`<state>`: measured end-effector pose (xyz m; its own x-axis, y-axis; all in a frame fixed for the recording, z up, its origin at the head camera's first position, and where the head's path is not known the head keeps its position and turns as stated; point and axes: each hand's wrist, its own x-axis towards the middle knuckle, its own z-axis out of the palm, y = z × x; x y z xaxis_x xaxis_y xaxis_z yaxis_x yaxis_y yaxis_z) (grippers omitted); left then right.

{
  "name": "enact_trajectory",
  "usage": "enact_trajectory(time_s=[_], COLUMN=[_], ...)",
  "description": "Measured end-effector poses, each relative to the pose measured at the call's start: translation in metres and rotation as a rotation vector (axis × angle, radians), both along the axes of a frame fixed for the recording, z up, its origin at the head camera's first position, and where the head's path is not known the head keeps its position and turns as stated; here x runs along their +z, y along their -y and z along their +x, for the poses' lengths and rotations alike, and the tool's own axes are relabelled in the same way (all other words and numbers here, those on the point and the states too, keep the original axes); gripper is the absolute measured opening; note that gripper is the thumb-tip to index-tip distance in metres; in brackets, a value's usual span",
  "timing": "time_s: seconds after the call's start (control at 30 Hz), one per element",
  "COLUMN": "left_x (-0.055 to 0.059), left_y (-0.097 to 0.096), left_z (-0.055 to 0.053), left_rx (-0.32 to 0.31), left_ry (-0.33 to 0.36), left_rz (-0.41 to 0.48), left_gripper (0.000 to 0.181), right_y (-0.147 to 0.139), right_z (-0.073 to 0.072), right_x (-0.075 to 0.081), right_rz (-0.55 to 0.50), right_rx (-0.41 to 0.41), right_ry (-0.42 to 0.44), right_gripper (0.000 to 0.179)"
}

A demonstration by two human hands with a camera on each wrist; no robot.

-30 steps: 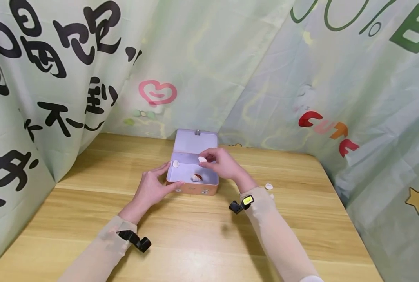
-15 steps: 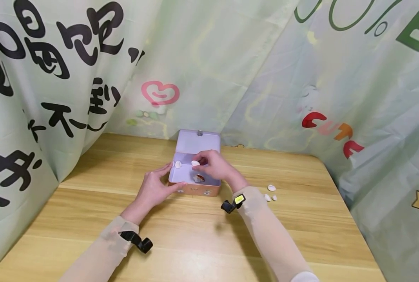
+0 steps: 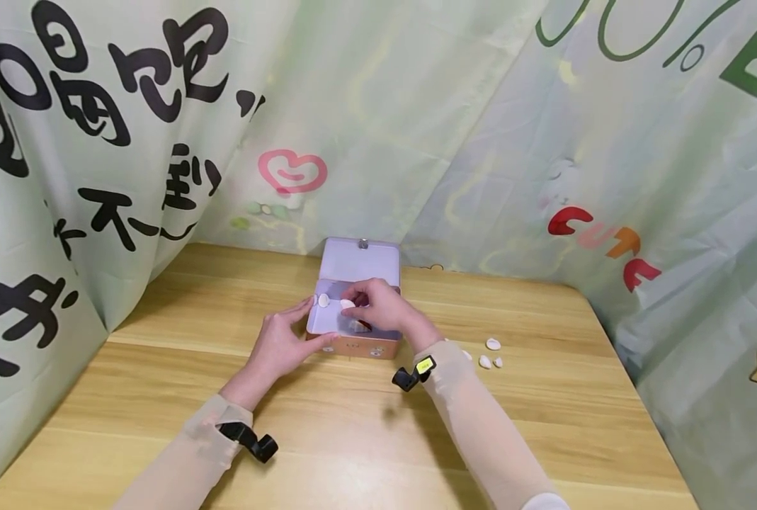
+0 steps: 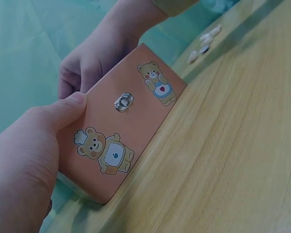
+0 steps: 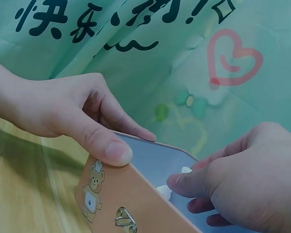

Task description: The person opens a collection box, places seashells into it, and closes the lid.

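Note:
An orange tin box [image 3: 353, 346] with bear pictures and a lilac inside stands with its lid [image 3: 360, 262] raised at the back. My left hand [image 3: 279, 343] holds its left end, the thumb on the front rim and the fingers at the left side. Inside the box, my right hand [image 3: 381, 304] pinches a white seashell [image 3: 348, 304] between thumb and fingers. Another white seashell [image 3: 323, 300] shows at the left inside the box. A brown-and-white seashell [image 3: 364, 326], partly hidden by the right hand, lies nearer the front. The front metal clasp [image 4: 124, 102] faces the left wrist camera.
Several white seashells [image 3: 493, 344] lie on the wooden table [image 3: 353, 439] to the right of the box, beside the right forearm. A printed curtain [image 3: 378, 127] hangs behind the table and along both sides.
My right hand has moved left and lower into the box with the white seashell. More loose shells on the table have come out from behind the right forearm. The left hand stays on the box.

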<state>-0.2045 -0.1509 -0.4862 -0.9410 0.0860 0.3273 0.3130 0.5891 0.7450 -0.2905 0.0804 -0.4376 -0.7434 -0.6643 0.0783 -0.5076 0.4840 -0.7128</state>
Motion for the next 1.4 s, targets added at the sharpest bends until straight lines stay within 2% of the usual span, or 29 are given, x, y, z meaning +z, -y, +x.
enact_trajectory(time_s=[0.27, 0.53, 0.77, 1.13, 1.27, 1.4], left_x=[0.000, -0.001, -0.002, 0.001, 0.001, 0.002], left_y=[-0.005, -0.007, -0.006, 0.000, 0.000, -0.001], left_z=[0.002, 0.003, 0.006, 0.004, 0.003, 0.003], left_rx=[-0.005, -0.009, -0.002, 0.026, 0.016, 0.010], left_ry=[-0.005, -0.009, 0.020, 0.078, 0.062, 0.042], left_rz=[0.003, -0.010, -0.003, 0.000, -0.010, -0.016], left_gripper=[0.088, 0.088, 0.091, 0.093, 0.093, 0.091], right_y=[-0.003, -0.008, -0.018, -0.051, -0.069, -0.088], right_z=[0.004, 0.007, 0.013, 0.022, 0.027, 0.032], right_x=[-0.003, -0.002, 0.006, 0.026, 0.031, 0.034], right_rz=[0.015, 0.026, -0.053, -0.169, -0.196, -0.214], right_rx=[-0.010, -0.001, -0.012, -0.078, -0.098, -0.151], right_ry=[-0.009, -0.035, -0.037, -0.058, -0.064, -0.054], right_gripper=[0.014, 0.027, 0.027, 0.025, 0.025, 0.027])
